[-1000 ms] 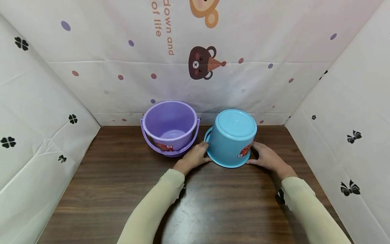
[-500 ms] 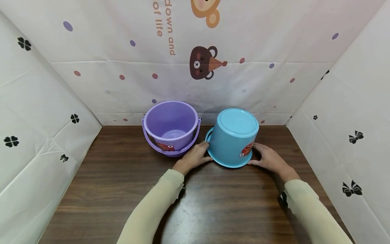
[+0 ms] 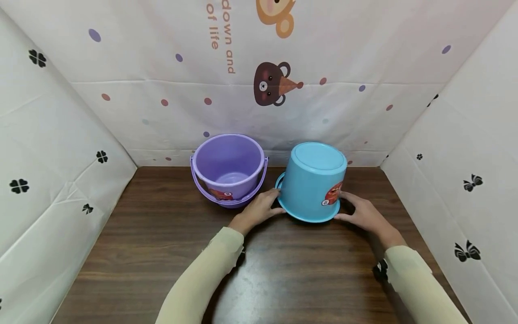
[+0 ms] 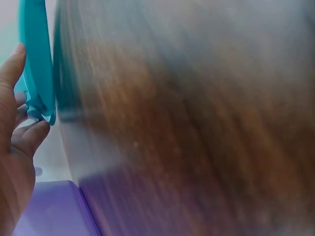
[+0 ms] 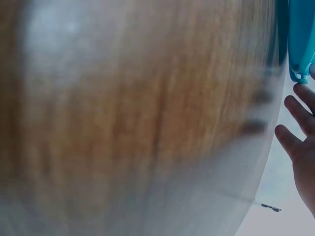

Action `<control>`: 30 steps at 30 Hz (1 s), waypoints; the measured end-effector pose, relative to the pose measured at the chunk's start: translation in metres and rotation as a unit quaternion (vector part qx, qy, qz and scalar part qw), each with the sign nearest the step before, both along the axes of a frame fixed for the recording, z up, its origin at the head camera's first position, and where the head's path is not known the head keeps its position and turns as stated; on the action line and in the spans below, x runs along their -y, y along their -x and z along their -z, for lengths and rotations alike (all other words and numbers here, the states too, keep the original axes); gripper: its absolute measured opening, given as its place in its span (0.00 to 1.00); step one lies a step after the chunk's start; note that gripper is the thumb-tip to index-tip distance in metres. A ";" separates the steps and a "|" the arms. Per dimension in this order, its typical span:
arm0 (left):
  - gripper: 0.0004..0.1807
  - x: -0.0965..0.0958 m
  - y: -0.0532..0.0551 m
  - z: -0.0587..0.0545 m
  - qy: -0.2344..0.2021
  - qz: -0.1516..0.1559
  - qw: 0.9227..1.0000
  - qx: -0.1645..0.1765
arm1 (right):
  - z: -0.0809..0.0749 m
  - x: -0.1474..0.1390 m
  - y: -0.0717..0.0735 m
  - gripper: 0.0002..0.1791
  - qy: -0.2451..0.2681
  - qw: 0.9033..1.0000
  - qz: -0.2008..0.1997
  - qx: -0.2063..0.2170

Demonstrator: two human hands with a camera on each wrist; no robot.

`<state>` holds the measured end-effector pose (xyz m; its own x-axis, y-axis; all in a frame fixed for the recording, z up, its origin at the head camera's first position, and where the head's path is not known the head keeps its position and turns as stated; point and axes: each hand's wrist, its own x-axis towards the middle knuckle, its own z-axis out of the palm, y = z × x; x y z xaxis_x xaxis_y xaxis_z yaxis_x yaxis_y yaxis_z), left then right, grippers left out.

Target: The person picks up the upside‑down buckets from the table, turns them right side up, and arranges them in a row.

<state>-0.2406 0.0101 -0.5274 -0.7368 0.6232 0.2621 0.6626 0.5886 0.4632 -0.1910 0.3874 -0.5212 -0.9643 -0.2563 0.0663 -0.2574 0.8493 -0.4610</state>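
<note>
In the head view a blue bucket (image 3: 309, 191) is upside down on the right half of the table, base up, its handle (image 3: 279, 180) showing at the left side. My left hand (image 3: 259, 208) holds its rim from the left; in the left wrist view the thumb (image 4: 15, 66) lies against it and other fingers curl under the edge. From the right, my right hand (image 3: 362, 213) holds the rim, thumb in front. Some right fingers (image 5: 298, 113) are spread below the rim in the right wrist view. Left of it a purple bucket (image 3: 228, 162) stands upright, handle hanging down in front.
The brown wooden table (image 3: 162, 252) is glossy and mirrors the buckets. A printed cloth backdrop (image 3: 182, 117) rises just behind both buckets. White patterned walls stand left (image 3: 48, 189) and right (image 3: 453, 180).
The blue bucket has turned and tilted slightly; its base has shifted up and right, and its red label has moved right. My right hand has followed it a little rightward.
</note>
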 end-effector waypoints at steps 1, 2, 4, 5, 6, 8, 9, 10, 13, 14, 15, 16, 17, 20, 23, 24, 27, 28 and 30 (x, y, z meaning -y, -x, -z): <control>0.36 0.000 -0.001 0.000 0.001 0.001 1.000 -0.003 | 0.001 0.000 -0.001 0.50 -0.003 1.000 0.002 -0.003; 0.37 0.000 -0.002 -0.001 0.001 0.001 1.000 -0.004 | 0.001 0.000 -0.002 0.49 -0.003 1.000 0.003 -0.007; 0.35 -0.001 -0.003 -0.002 0.003 -0.001 1.000 -0.006 | 0.002 0.000 -0.005 0.49 -0.007 1.000 0.004 -0.012; 0.34 -0.001 -0.004 -0.003 0.004 -0.003 1.000 -0.007 | 0.002 0.000 -0.007 0.48 -0.008 1.000 0.005 -0.013; 0.32 0.000 -0.005 -0.004 0.004 -0.003 1.000 -0.010 | 0.002 0.001 -0.008 0.48 -0.008 1.000 0.005 -0.014; 0.29 0.000 -0.007 -0.005 -0.001 -0.007 1.000 -0.016 | 0.001 0.001 -0.011 0.48 -0.003 1.000 0.006 -0.015; 0.28 0.000 -0.007 -0.006 -0.005 -0.008 1.000 -0.021 | 0.000 0.002 -0.012 0.47 -0.001 1.000 0.007 -0.015; 0.27 0.001 -0.008 -0.007 -0.009 -0.008 0.999 -0.030 | 0.000 0.003 -0.013 0.47 0.002 1.000 0.008 -0.016; 0.27 0.002 -0.010 -0.009 -0.022 -0.005 0.998 -0.054 | -0.002 0.004 -0.017 0.44 0.012 1.000 0.012 -0.020; 0.27 0.002 -0.010 -0.010 -0.023 -0.004 0.998 -0.061 | -0.003 0.004 -0.018 0.44 0.013 1.000 0.013 -0.022; 0.27 0.003 -0.011 -0.011 -0.025 -0.002 0.997 -0.066 | -0.003 0.005 -0.019 0.43 0.016 0.999 0.014 -0.024; 0.27 0.003 -0.011 -0.011 -0.026 -0.001 0.997 -0.071 | -0.004 0.005 -0.021 0.42 0.017 0.999 0.015 -0.027; 0.27 0.003 -0.012 -0.012 -0.027 0.000 0.997 -0.074 | -0.004 0.005 -0.022 0.42 0.019 0.999 0.017 -0.028; 0.26 0.004 -0.014 -0.013 -0.029 -0.001 0.996 -0.081 | -0.005 0.006 -0.026 0.40 0.020 0.999 0.018 -0.030; 0.26 0.004 -0.015 -0.013 -0.036 -0.001 0.995 -0.092 | -0.004 0.007 -0.029 0.38 0.028 0.999 0.021 -0.035; 0.26 0.004 -0.016 -0.013 -0.039 -0.002 0.995 -0.097 | -0.004 0.008 -0.031 0.38 0.031 0.999 0.022 -0.038; 0.26 0.004 -0.017 -0.012 -0.045 0.002 0.993 -0.113 | -0.004 0.009 -0.033 0.35 0.045 0.997 0.026 -0.051; 0.26 0.004 -0.018 -0.012 -0.047 0.005 0.992 -0.118 | -0.004 0.009 -0.034 0.35 0.047 0.997 0.028 -0.055; 0.25 0.004 -0.019 -0.012 -0.053 0.012 0.990 -0.128 | -0.005 0.010 -0.037 0.35 0.050 0.996 0.030 -0.062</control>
